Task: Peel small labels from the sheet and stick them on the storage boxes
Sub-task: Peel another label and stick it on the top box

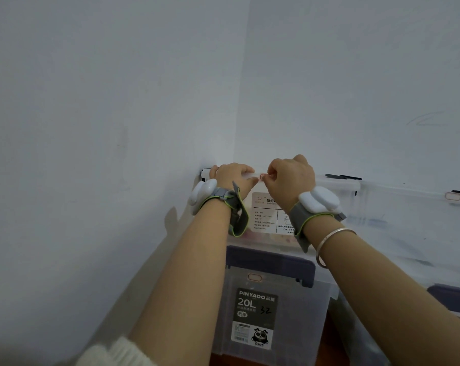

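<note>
Both hands at frame centre, up against the top front edge of the upper clear plastic storage box with a white printed product sticker (pixel 266 215).

Left hand (pixel 233 178): fingers curled over the box's rim, gripping it, next to the wall corner. Whether it also holds the label sheet, can't tell.

Right hand (pixel 292 178): fingers clenched, thumb and forefinger pinching or pressing the small red-outlined rounded label (pixel 263 177) at the rim; label sits right between the two hands, touching the box edge. Fully stuck or not, can't tell.

Lower centre: second translucent storage box with a dark purple lid (pixel 271 262), black "20L" sticker on its front, one identical red-outlined label (pixel 254 277) already on it just under the lid.

Right edge, mid-height: another clear box (pixel 408 207) with a same-type label (pixel 453 196) on its rim.

Grey straps with white pods on both wrists; silver bangle (pixel 332 241) on the right forearm. Pale walls (pixel 118 75) fill the upper frame.
</note>
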{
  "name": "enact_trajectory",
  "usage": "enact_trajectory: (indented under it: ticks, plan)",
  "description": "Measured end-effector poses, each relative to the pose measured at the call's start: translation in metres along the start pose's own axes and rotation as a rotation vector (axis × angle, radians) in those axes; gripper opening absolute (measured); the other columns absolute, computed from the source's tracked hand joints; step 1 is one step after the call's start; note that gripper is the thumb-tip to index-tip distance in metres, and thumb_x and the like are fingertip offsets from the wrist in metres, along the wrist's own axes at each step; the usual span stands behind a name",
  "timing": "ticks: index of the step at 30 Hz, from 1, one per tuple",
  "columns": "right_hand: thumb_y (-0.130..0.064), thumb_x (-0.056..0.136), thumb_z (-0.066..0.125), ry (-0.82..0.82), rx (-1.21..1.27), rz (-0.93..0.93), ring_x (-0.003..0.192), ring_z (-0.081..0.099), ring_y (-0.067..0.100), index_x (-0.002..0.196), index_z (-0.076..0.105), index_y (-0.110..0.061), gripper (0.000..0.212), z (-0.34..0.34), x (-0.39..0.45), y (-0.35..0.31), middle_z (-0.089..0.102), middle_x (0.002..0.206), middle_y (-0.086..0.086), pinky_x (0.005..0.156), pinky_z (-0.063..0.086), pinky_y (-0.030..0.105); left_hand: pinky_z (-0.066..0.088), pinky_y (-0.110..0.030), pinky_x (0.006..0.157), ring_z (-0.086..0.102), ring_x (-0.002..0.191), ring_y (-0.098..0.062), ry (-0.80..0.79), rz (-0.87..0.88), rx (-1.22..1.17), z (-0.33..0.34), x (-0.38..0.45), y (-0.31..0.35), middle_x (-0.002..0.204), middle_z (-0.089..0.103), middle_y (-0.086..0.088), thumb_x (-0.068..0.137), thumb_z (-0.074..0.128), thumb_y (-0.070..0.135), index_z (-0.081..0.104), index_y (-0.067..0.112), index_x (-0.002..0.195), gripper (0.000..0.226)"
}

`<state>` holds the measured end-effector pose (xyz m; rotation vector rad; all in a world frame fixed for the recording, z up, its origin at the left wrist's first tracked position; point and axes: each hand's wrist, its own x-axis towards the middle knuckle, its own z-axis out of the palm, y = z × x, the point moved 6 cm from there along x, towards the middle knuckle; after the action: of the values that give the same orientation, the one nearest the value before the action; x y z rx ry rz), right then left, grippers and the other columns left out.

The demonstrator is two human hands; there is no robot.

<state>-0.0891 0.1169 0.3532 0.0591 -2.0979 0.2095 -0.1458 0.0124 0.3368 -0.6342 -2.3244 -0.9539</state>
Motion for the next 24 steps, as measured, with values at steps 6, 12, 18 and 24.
enact_trajectory:
  ticks: [6,12,18,24]
  plan:
    - [-0.024,0.087,0.05,0.029,-0.099,-0.003,0.104,0.042,0.032,0.099,0.056,-0.007,0.022,0.004,-0.006,-0.004,0.063,0.097,0.014,0.072,0.029,0.035,0.01,-0.037,0.114,0.044,0.126,-0.025,-0.012,0.012,0.008,-0.001,0.0,0.0,0.131,0.058,-0.005,0.09,0.049,0.028,0.057,0.02,0.121,0.033]
    - [-0.049,0.076,0.058,0.024,-0.027,0.242,0.108,0.044,0.029,0.104,0.055,-0.016,0.043,0.0,-0.004,0.022,0.059,0.109,0.008,0.085,0.029,0.039,0.011,-0.038,0.114,0.047,0.124,-0.023,0.005,0.02,-0.008,-0.001,-0.001,0.0,0.129,0.06,-0.004,0.09,0.049,0.029,0.058,0.02,0.121,0.033]
    - [-0.04,0.079,0.059,-0.053,0.078,0.267,0.108,0.045,0.025,0.102,0.057,-0.017,0.032,0.0,0.0,0.032,0.065,0.106,0.003,0.08,0.021,0.035,0.008,-0.039,0.115,0.045,0.126,-0.024,-0.007,0.024,0.006,0.0,-0.001,0.0,0.132,0.057,-0.004,0.091,0.048,0.029,0.057,0.02,0.122,0.034]
    - [-0.021,0.082,0.054,-0.072,0.1,0.229,0.114,0.045,0.025,0.105,0.058,-0.016,0.023,-0.003,-0.004,0.033,0.065,0.11,0.004,0.091,0.026,0.036,0.006,-0.039,0.116,0.038,0.133,-0.021,-0.011,0.048,0.115,0.002,-0.005,-0.001,0.141,0.049,-0.002,0.093,0.041,0.021,0.048,0.021,0.131,0.038]
